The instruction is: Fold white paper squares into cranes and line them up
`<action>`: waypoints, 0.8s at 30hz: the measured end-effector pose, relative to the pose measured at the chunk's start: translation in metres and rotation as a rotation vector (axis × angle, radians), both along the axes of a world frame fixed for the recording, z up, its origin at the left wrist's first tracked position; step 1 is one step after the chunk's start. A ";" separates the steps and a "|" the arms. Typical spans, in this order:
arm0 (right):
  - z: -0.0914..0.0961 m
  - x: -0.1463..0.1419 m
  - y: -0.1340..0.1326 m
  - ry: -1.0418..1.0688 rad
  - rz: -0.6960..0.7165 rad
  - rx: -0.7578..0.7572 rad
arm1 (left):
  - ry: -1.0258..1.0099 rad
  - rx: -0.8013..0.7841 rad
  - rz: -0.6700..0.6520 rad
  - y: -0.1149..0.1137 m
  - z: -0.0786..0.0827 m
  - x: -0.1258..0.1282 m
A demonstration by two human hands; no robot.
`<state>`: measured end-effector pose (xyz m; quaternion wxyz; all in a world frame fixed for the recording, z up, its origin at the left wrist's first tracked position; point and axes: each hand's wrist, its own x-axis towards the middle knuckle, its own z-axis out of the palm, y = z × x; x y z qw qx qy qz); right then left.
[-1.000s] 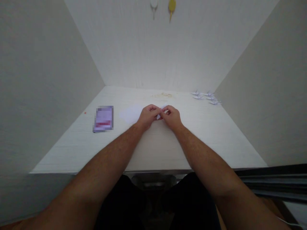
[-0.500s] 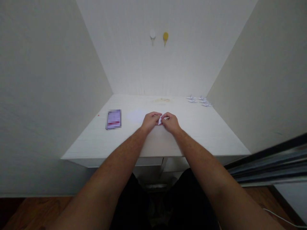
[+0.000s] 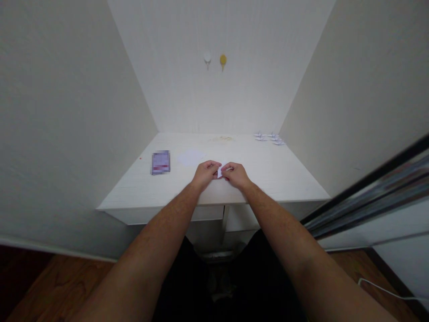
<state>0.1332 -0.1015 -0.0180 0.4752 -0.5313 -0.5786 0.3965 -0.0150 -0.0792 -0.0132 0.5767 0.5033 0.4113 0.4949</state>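
Note:
My left hand [image 3: 205, 173] and my right hand [image 3: 236, 175] meet over the middle of a white desk [image 3: 284, 179]. Both are curled, and between their fingertips they pinch a small folded piece of white paper [image 3: 220, 172]. Most of the paper is hidden by my fingers. A loose white sheet [image 3: 191, 157] lies flat on the desk just beyond my left hand.
A small purple packet [image 3: 161, 162] lies on the desk's left side. Several small folded paper cranes [image 3: 269, 137] sit at the back right corner. Pale crumbs or scraps [image 3: 221, 139] lie at the back. Two hooks [image 3: 215, 60] hang on the wall. Walls close both sides.
My head has pulled back and tilted, so the desk looks smaller and the floor shows. Both hands stay pinched on the small paper at the same spot.

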 end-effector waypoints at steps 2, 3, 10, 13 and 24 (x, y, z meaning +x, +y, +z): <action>0.000 0.001 -0.004 0.006 0.015 -0.006 | 0.007 0.006 -0.006 -0.004 0.000 0.000; -0.001 0.002 -0.006 0.015 0.024 -0.006 | 0.013 0.011 -0.009 -0.006 0.001 0.000; -0.003 0.006 -0.014 0.115 0.072 -0.033 | 0.011 -0.028 -0.063 -0.020 0.006 -0.001; 0.001 0.007 -0.017 0.115 0.053 -0.045 | 0.064 0.010 -0.070 -0.022 0.005 -0.003; 0.006 0.012 -0.019 0.249 0.100 -0.082 | -0.025 -0.020 -0.161 -0.025 0.007 -0.003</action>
